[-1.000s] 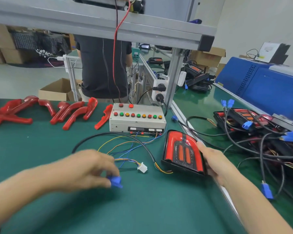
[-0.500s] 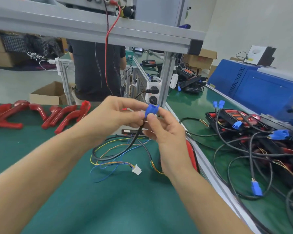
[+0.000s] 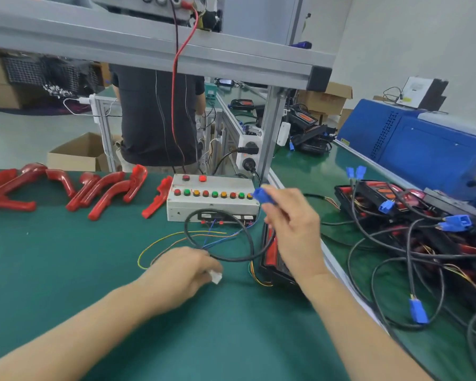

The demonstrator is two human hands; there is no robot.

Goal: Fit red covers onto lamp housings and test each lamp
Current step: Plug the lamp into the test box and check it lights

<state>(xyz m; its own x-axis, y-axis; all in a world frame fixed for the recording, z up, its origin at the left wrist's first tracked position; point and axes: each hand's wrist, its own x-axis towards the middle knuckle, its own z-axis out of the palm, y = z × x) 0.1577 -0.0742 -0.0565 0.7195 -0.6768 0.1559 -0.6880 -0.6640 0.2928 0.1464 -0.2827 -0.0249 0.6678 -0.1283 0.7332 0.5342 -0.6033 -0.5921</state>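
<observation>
1. Testing looks to be the step in hand: in the head view the right hand is raised over the counter with its fingers curled round a blue plug, held up in front of the right end of the test box.
2. Half a second ago both hands held that plug together up near the face; now they have parted, and the left hand has dropped to the counter, where its fingertips pinch a small white connector.
3. That connector sits at the end of the thin coloured wires that run back toward the box, so I judge the two ends are about to be mated.
4. The black cable loops from the plug across the counter to the lamp, which lies just under the right wrist, mostly hidden; only its red face and dark edge show.
5. A second ago the right hand rested on this lamp; it has let go, so the lamp lies free and already wears a red cover.
6. Loose red covers lie in a row at the far left, well apart from both hands.
7. More lamps with blue plugs sit in a wire tangle on the neighbouring belt to the right.
</observation>
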